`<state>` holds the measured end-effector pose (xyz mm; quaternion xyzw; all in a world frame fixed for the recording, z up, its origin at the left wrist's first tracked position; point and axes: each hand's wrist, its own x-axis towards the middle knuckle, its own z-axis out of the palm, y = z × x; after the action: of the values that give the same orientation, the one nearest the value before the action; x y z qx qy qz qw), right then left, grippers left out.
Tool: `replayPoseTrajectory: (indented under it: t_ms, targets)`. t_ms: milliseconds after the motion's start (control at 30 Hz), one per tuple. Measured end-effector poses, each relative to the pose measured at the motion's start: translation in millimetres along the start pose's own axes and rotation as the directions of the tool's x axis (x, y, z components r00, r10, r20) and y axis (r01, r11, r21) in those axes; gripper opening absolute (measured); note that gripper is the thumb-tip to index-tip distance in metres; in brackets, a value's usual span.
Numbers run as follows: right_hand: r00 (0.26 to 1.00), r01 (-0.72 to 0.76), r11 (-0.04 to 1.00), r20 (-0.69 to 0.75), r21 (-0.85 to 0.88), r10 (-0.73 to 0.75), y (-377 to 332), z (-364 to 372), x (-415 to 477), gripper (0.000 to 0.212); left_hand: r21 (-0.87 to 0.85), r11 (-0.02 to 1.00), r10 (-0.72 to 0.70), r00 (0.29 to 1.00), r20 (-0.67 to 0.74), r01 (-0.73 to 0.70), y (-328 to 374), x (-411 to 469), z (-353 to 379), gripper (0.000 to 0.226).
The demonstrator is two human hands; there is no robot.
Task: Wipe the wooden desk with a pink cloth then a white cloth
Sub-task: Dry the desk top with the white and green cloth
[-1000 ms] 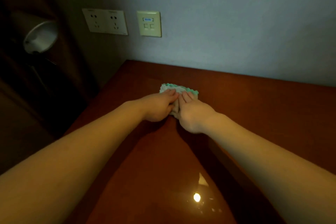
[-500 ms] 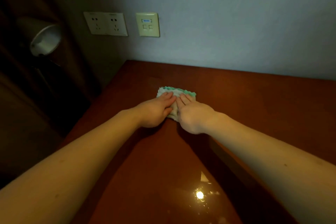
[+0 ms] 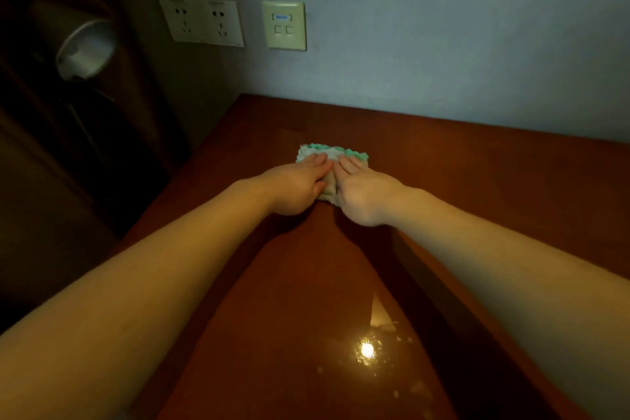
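A folded white cloth (image 3: 330, 155) with a green scalloped edge lies on the reddish-brown wooden desk (image 3: 477, 187), near its far left corner. Both my hands lie side by side on top of it. My left hand (image 3: 296, 182) presses it with straight fingers, and my right hand (image 3: 362, 194) does the same just beside it. Most of the cloth is hidden under my palms; only its far edge and a strip between my hands show. No pink cloth is in view.
A blue-grey wall (image 3: 443, 44) backs the desk, with a double power socket (image 3: 204, 22) and a switch plate (image 3: 283, 25). A lamp shade (image 3: 87, 48) hangs left of the desk, past its left edge. A light glare (image 3: 367, 349) reflects on the near desk surface.
The cloth and both hands have slid a little to the left and slightly nearer along the desk; both hands stay flat on the cloth.
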<state>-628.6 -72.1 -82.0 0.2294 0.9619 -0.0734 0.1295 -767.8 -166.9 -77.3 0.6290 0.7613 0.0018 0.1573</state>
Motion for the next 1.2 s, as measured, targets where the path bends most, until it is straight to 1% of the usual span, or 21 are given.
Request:
replayPoseTrajectory:
  t_ms: [100,200,300,333,433,533,600,700,733,833,933,1000,1100,1200]
  targets:
    - [0.998,-0.035,0.999,-0.048,0.035,0.037,-1,-1,8,0.065,0.049,0.997,-0.052,0.999,-0.015,0.053,8,10,-8,0.058]
    - [0.999,-0.028,1.0,-0.027,-0.004,0.028,-7,9,-4,0.066,0.061,0.998,-0.022,1.0,-0.014,0.023,11,-4,3,0.059]
    - [0.999,-0.024,0.999,-0.024,-0.049,0.023,-9,20,-18,0.066,0.018,0.999,0.034,0.999,-0.014,-0.034,9,-14,16,0.058]
    - [0.999,-0.028,0.999,-0.02,-0.047,0.027,-9,18,-17,0.066,0.012,0.999,0.033,0.999,-0.01,-0.032,8,-13,16,0.058]
    - [0.999,-0.052,0.999,-0.003,0.017,0.052,-5,1,-2,0.066,0.018,1.0,-0.018,1.0,0.013,0.017,6,4,6,0.058]
    - [0.998,-0.061,0.997,-0.026,0.042,0.063,-4,-9,2,0.065,0.059,0.997,-0.047,0.999,0.003,0.047,9,15,0,0.062]
    - [0.997,-0.081,0.996,-0.01,0.026,0.081,-13,-4,-10,0.067,0.058,0.998,-0.016,1.0,-0.011,0.016,10,5,5,0.061]
    - [0.995,-0.095,0.994,0.009,-0.05,0.096,-25,11,-24,0.066,0.008,0.999,0.05,0.998,-0.039,-0.05,7,-16,18,0.059]
    - [0.995,-0.094,0.994,0.012,-0.058,0.094,-26,12,-23,0.066,0.003,0.999,0.052,0.998,-0.046,-0.052,7,-18,20,0.059]
    - [0.997,-0.08,0.997,0.017,0.014,0.079,-20,0,-12,0.067,0.01,1.0,-0.018,1.0,-0.015,0.018,6,-6,11,0.059]
    - [0.997,-0.07,0.997,-0.006,0.042,0.071,-18,-7,-14,0.067,0.073,0.996,-0.06,0.998,0.004,0.059,14,-1,2,0.062]
    - [0.996,-0.088,0.996,0.004,0.015,0.087,-26,-4,-27,0.067,0.093,0.995,-0.031,1.0,0.002,0.031,19,-13,6,0.064]
    - [0.993,-0.116,0.993,0.026,-0.02,0.116,-41,4,-44,0.065,0.063,0.998,0.025,1.0,-0.002,-0.025,20,-35,17,0.06]
    - [0.994,-0.101,0.995,0.032,-0.012,0.101,-39,-5,-39,0.064,0.081,0.997,0.003,1.0,0.016,-0.005,18,-32,11,0.06]
